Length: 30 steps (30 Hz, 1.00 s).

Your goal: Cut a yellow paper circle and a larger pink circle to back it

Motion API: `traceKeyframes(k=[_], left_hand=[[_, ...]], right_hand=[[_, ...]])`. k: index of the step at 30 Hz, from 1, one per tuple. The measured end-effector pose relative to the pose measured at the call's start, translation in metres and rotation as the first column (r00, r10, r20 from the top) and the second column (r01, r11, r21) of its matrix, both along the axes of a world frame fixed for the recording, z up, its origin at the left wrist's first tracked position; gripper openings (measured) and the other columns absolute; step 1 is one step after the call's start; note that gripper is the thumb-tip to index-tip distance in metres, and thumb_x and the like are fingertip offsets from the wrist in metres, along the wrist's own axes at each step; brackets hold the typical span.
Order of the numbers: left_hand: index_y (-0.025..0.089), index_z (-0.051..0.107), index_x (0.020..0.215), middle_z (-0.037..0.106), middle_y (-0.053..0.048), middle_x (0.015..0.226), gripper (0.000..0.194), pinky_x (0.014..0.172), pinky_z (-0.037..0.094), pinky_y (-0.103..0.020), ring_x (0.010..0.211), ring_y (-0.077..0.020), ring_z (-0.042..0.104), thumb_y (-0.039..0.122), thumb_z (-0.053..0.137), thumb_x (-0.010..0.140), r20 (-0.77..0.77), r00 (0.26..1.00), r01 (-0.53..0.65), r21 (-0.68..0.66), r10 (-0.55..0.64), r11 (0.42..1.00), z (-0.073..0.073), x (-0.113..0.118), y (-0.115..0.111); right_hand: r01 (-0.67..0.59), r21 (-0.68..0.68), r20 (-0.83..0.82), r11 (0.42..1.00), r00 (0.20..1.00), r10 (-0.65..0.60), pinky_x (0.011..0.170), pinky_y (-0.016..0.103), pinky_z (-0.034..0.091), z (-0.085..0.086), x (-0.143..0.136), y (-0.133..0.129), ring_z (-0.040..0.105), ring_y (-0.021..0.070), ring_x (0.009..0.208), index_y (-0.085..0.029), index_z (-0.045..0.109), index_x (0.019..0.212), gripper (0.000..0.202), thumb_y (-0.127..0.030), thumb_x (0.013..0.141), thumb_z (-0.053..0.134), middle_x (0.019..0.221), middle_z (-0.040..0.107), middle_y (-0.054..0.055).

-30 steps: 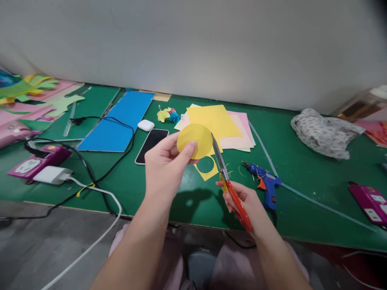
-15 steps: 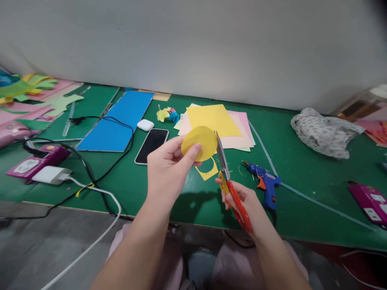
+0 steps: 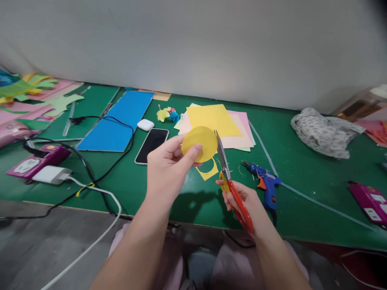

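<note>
Between the thumb and fingers of my left hand (image 3: pixel 171 173) is a yellow paper circle (image 3: pixel 198 139), raised above the green table. My right hand (image 3: pixel 242 197) grips red-handled scissors (image 3: pixel 240 205), whose blades point up and away beside the circle's right edge. Whether the blades touch the paper I cannot tell. Below the circle lies a yellow paper offcut (image 3: pixel 208 174) with a round hole, along with thin yellow trimmings. Behind it, a yellow sheet (image 3: pixel 213 117) tops a stack of pink and pale papers (image 3: pixel 246 127).
Left of my hands are a phone (image 3: pixel 152 146), a white earbud case (image 3: pixel 145 125) and a blue board (image 3: pixel 117 121). Cables cross the table beside a purple power strip (image 3: pixel 57 155). To the right lie a blue glue gun (image 3: pixel 264 179), a patterned cloth bag (image 3: pixel 325 133) and another purple strip (image 3: pixel 369 201).
Almost everything holds still. My right hand and the scissors have shifted very slightly to the right; the paper circle stays in my left hand.
</note>
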<state>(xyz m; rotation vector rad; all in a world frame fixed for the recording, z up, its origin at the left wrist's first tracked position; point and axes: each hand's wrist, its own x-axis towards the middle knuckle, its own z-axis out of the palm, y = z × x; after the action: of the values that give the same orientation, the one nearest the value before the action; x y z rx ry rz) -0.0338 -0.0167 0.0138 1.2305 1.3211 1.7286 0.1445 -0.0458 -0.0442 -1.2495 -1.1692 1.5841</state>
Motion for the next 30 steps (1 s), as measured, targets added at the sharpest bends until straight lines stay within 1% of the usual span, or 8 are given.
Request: traceKeyframes(k=[5, 10, 14, 20, 24, 30], left_hand=[[0.023, 0.074, 0.1, 0.074, 0.0, 0.08, 0.027, 0.055, 0.06, -0.021, 0.067, -0.0143, 0.069, 0.03, 0.075, 0.074, 0.011, 1.0, 0.013, 0.017, -0.013, 1.0, 0.0, -0.002, 0.0], [0.022, 0.073, 0.102, 0.074, 0.0, 0.08, 0.028, 0.055, 0.06, -0.022, 0.068, -0.0153, 0.07, 0.029, 0.074, 0.075, -0.008, 1.0, -0.016, 0.007, 0.016, 1.0, -0.001, -0.002, 0.001], [0.022, 0.072, 0.102, 0.074, 0.0, 0.08, 0.029, 0.054, 0.06, -0.022, 0.067, -0.0144, 0.07, 0.029, 0.075, 0.074, 0.006, 0.999, -0.039, 0.02, 0.039, 0.999, -0.003, -0.003, 0.002], [0.021, 0.074, 0.094, 0.073, 0.001, 0.074, 0.025, 0.05, 0.058, -0.02, 0.063, -0.013, 0.068, 0.026, 0.077, 0.07, 0.071, 0.994, -0.086, 0.015, 0.084, 0.996, 0.004, 0.0, 0.001], [0.021, 0.074, 0.092, 0.072, 0.002, 0.071, 0.024, 0.048, 0.058, -0.019, 0.061, -0.0122, 0.068, 0.023, 0.078, 0.068, 0.117, 0.99, -0.082, 0.033, 0.078, 0.996, 0.008, 0.002, 0.002], [0.02, 0.074, 0.092, 0.073, 0.002, 0.071, 0.025, 0.049, 0.058, -0.019, 0.061, -0.0124, 0.068, 0.023, 0.078, 0.068, 0.103, 0.99, -0.102, 0.022, 0.1, 0.994, 0.008, 0.001, 0.002]], right_hand=[[0.0, -0.005, -0.006, 1.0, 1.0, 0.0, 0.051, 0.025, 0.037, -0.001, 0.0, 0.0, 0.039, 0.0092, 0.05, -0.015, 0.074, 0.098, 0.05, -0.053, 0.065, 0.076, 0.06, 0.049, -0.004], [-0.009, -0.007, -0.008, 1.0, 1.0, 0.009, 0.05, 0.025, 0.037, -0.002, 0.001, 0.0, 0.039, 0.009, 0.049, -0.016, 0.074, 0.097, 0.055, -0.059, 0.063, 0.076, 0.062, 0.052, -0.003], [-0.019, -0.02, 0.007, 1.0, 1.0, 0.02, 0.048, 0.024, 0.034, -0.001, 0.001, 0.0, 0.039, 0.0088, 0.049, -0.015, 0.074, 0.095, 0.056, -0.061, 0.063, 0.076, 0.061, 0.05, -0.003], [-0.02, -0.023, -0.001, 1.0, 1.0, 0.02, 0.048, 0.024, 0.035, 0.002, 0.001, 0.0, 0.039, 0.0085, 0.05, -0.016, 0.075, 0.092, 0.051, -0.057, 0.062, 0.078, 0.062, 0.052, -0.003], [-0.015, -0.018, -0.024, 1.0, 1.0, 0.015, 0.047, 0.023, 0.036, 0.001, 0.001, -0.001, 0.04, 0.0077, 0.048, -0.016, 0.075, 0.091, 0.048, -0.054, 0.063, 0.079, 0.061, 0.052, -0.003], [-0.012, -0.04, -0.004, 0.999, 1.0, 0.012, 0.047, 0.023, 0.036, 0.005, 0.001, 0.0, 0.039, 0.0075, 0.047, -0.016, 0.075, 0.087, 0.045, -0.049, 0.059, 0.082, 0.057, 0.05, -0.005]])
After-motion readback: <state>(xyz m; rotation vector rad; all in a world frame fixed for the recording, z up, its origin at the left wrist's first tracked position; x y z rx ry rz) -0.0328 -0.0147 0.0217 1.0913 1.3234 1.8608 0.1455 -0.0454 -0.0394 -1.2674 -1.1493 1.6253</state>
